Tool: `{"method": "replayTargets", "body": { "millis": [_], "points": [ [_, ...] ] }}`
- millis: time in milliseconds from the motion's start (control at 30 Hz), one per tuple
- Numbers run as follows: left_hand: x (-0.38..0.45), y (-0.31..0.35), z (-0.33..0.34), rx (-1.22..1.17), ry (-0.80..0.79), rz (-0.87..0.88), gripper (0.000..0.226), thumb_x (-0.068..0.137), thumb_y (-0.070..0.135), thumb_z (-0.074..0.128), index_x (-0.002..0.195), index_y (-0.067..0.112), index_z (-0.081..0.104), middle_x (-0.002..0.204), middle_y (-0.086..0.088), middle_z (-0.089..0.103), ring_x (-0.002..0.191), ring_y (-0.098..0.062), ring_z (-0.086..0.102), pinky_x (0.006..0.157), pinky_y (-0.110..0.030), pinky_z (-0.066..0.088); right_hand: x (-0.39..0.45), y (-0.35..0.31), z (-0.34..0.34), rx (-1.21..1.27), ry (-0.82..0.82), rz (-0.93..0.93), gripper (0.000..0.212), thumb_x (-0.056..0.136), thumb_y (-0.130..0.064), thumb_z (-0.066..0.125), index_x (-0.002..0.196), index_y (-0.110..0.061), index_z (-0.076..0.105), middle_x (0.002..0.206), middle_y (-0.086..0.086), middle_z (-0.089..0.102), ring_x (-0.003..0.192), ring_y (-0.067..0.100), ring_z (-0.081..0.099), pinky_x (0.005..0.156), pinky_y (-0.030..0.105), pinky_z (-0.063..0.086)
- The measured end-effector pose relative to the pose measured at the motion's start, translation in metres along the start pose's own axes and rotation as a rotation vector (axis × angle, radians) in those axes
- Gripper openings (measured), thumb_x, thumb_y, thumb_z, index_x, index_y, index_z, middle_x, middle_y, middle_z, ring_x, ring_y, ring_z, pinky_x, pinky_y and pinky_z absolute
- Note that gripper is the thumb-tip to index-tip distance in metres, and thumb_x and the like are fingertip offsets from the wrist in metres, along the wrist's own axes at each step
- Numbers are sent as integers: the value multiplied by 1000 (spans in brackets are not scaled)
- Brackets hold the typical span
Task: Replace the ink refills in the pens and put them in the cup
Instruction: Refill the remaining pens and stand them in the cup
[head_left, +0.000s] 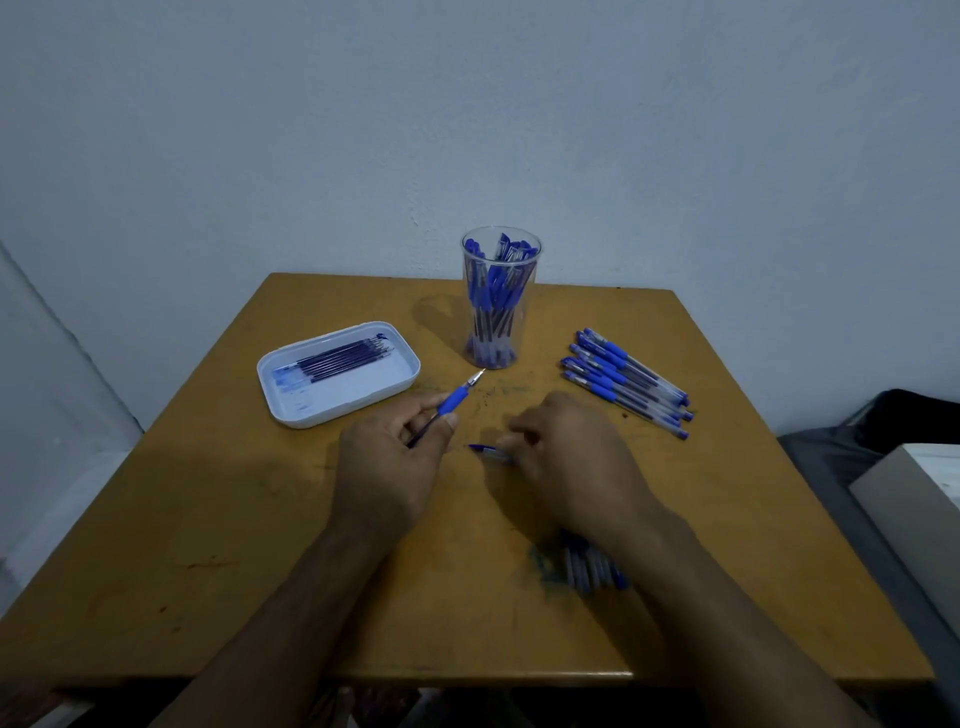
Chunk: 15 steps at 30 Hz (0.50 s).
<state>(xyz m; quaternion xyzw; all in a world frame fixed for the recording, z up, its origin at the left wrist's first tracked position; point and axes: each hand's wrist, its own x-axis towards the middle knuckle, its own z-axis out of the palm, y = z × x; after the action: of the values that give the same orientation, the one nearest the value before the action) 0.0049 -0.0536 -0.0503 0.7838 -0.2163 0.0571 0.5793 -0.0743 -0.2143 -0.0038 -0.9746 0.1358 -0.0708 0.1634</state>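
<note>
A person's two bare forearms reach forward over a square yellow-brown table (218, 525) set against a pale wall (467, 114). The left hand (395, 457) pinches the front part of a pen (451, 406) between thumb and fingers, with its blue grip and metal tip pointing toward the far right and a thin refill running back under the palm. The right hand (566, 452), just to the right, has its fingers curled around a clear pen barrel (491, 453) with a blue end, which pokes out to the left, low over the tabletop.

At the far middle of the table stands a tall clear cup (500, 299) packed with blue-capped pens. Left of it lies a white oblong tray (337, 402) holding a row of dark ink refills (337, 358). On the right side, a bundle of capped blue pens (626, 383) lies side by side, angled toward the near right. Near the table's front edge, partly hidden under the right forearm, is a blurred heap of more pen parts (587, 564); what they are exactly cannot be told.
</note>
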Motion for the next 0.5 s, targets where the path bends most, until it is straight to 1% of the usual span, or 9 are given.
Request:
{"method": "replayTargets", "body": {
  "millis": [33,100,167,233,267,333,367,433,500],
  "points": [
    [1,0,-1,14,0,-6,27,94,18,71,122,18,72,80,4,72,78,-12,72,76,-31,61,-2,-4,4,-97,-44,-16,31,101,-44,55,122,-25,68,113,-3,54,92,13,56,77,29,50],
    [1,2,-1,18,-8,-10,29,95,18,70,123,18,71,78,3,72,77,-12,71,74,-29,61,-5,-9,14,-170,-82,-42,28,103,-41,54,122,-22,64,118,-2,47,87,13,56,73,29,51],
    [0,0,-1,19,-24,-2,30,95,18,70,124,19,71,77,4,72,76,-11,71,74,-28,61,-5,-11,21,-205,-71,-75,26,103,-34,56,125,-21,59,124,0,46,87,12,54,72,29,50],
    [-1,-1,-1,23,-47,-6,30,95,19,70,124,21,70,77,5,72,76,-12,71,74,-30,62,-3,-12,22,-171,-62,-73,25,101,-31,59,125,-23,55,123,0,48,88,10,50,72,26,46],
    [-1,-1,-1,14,-56,-13,29,95,20,70,124,23,70,77,5,72,77,-13,72,74,-30,62,-2,-12,20,-101,-54,-49,22,100,-31,60,121,-25,55,119,-2,52,89,9,51,73,26,47],
    [-2,0,-2,-13,-68,-25,29,94,20,70,123,26,69,76,5,72,77,-13,72,73,-28,61,0,-11,15,127,-24,24,14,97,-29,66,107,-28,56,104,-7,59,88,7,55,74,24,49],
    [-2,1,-2,-26,-72,-24,29,94,19,70,123,27,69,76,5,72,76,-11,72,72,-26,60,1,-8,14,248,6,50,13,94,-27,70,101,-29,59,98,-10,61,86,6,56,71,22,48],
    [-2,1,-3,-47,-80,-6,29,94,19,70,120,33,67,75,6,71,75,-9,71,71,-24,60,2,-3,12,486,70,92,10,91,-23,75,93,-28,67,85,-12,64,76,2,57,64,17,43],
    [-2,0,-3,-52,-91,6,30,94,19,70,114,41,65,74,7,71,75,-10,71,71,-26,60,1,1,8,786,126,138,8,90,-17,76,93,-24,72,74,-11,65,63,0,57,58,16,44]
  ]
}}
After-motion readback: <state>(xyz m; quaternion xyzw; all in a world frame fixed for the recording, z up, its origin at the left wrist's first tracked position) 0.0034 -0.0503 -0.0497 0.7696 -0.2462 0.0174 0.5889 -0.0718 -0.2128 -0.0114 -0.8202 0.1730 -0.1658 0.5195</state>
